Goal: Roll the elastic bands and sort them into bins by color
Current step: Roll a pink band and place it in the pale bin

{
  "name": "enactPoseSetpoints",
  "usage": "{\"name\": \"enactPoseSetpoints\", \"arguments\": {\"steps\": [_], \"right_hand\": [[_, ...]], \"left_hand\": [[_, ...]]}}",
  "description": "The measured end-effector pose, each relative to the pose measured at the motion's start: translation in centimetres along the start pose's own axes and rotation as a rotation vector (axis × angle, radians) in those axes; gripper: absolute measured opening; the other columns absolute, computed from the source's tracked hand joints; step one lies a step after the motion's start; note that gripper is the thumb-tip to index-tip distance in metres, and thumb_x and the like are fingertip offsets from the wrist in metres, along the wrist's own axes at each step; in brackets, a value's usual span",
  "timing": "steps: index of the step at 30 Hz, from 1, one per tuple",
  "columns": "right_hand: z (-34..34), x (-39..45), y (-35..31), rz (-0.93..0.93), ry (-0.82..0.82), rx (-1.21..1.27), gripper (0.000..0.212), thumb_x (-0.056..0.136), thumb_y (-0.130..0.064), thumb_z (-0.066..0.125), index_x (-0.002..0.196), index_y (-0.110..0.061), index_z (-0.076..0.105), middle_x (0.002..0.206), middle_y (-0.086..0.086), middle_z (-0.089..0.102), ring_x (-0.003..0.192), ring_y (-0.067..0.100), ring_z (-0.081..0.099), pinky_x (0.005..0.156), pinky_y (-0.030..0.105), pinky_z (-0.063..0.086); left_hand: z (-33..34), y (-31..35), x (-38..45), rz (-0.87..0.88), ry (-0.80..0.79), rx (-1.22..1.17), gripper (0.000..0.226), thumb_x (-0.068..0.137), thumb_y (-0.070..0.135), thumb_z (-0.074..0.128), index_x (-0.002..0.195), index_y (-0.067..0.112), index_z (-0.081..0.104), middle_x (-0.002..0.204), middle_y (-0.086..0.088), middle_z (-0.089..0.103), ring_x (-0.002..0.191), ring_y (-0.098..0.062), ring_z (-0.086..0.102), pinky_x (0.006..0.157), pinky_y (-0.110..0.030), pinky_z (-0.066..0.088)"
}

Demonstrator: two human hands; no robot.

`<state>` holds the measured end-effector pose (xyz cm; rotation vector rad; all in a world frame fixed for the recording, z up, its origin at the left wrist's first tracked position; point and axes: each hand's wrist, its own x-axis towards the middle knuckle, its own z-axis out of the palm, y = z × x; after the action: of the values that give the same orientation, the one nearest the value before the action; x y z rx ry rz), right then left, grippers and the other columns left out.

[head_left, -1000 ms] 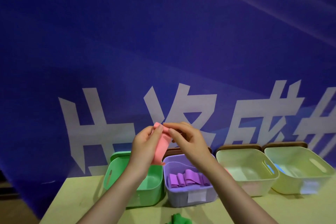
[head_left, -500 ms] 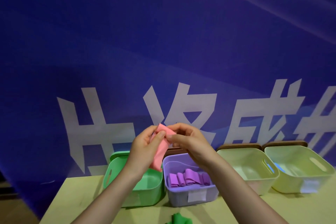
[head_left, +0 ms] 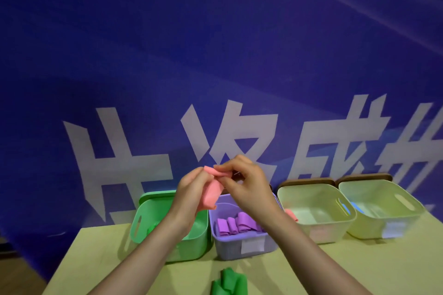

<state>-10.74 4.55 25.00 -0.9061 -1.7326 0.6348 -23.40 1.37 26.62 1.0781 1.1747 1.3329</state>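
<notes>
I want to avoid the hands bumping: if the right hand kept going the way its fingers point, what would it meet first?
The right hand points leftward; its fingertips already pinch the pink elastic band's top edge. Straight on, it would probably press into the left hand holding that band, though depth is unclear.

Pink band [head_left: 211,193] pinched between both hands, left hand [head_left: 191,193] and right hand [head_left: 247,184], above 4 bins.

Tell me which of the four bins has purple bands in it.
The purple bin, second from the left, between the green bin and the two pale yellow-green ones. Rolled purple bands lie inside it, just below the hands.
</notes>
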Motion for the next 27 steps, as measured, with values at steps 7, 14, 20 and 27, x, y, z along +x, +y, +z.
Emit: {"name": "enactPoseSetpoints", "arguments": {"steps": [7, 14, 20, 27], "right_hand": [[-2.9, -1.3, 0.7, 0.032, -0.136, -0.058, 0.027, 0.087, 0.000, 0.061, 0.107, -0.013, 0.074, 0.094, 0.000, 0.063, 0.085, 0.005, 0.062, 0.076, 0.014, 0.046], [-5.5, -3.4, 1.5, 0.308, 0.013, 0.241, 0.021, 0.095, -0.010, 0.056, 0.108, -0.020, 0.069, 0.095, 0.004, 0.068, 0.082, 0.006, 0.064, 0.076, 0.019, 0.052], [-9.0, -4.6, 2.5, 0.461, -0.014, 0.369, 0.019, 0.092, -0.005, 0.058, 0.081, -0.014, 0.070, 0.061, -0.002, 0.063, 0.055, 0.007, 0.057, 0.058, 0.019, 0.048], [-13.2, -6.3, 5.0, 0.305, 0.148, 0.070, 0.018, 0.089, -0.032, 0.067, 0.097, -0.018, 0.076, 0.079, -0.005, 0.072, 0.071, 0.009, 0.063, 0.062, 0.026, 0.049]], "left_hand": [[2.2, -2.9, -0.2, -0.076, 0.028, -0.153, 0.025, 0.099, 0.026, 0.046, 0.089, 0.012, 0.064, 0.062, -0.004, 0.048, 0.041, -0.007, 0.033, 0.036, -0.017, 0.024], [5.3, -3.8, -1.0, -0.051, -0.053, -0.013, 0.028, 0.101, 0.024, 0.041, 0.103, 0.011, 0.065, 0.082, -0.011, 0.066, 0.046, -0.004, 0.046, 0.039, -0.016, 0.032], [8.8, -4.7, -0.2, 0.039, -0.080, 0.161, 0.020, 0.100, 0.021, 0.045, 0.095, 0.014, 0.064, 0.090, -0.010, 0.067, 0.077, -0.017, 0.059, 0.061, -0.028, 0.047], [14.3, -5.4, -0.2, -0.063, 0.017, 0.226, 0.025, 0.095, 0.032, 0.055, 0.077, 0.020, 0.066, 0.062, 0.000, 0.057, 0.054, -0.015, 0.048, 0.044, -0.021, 0.035]]}}
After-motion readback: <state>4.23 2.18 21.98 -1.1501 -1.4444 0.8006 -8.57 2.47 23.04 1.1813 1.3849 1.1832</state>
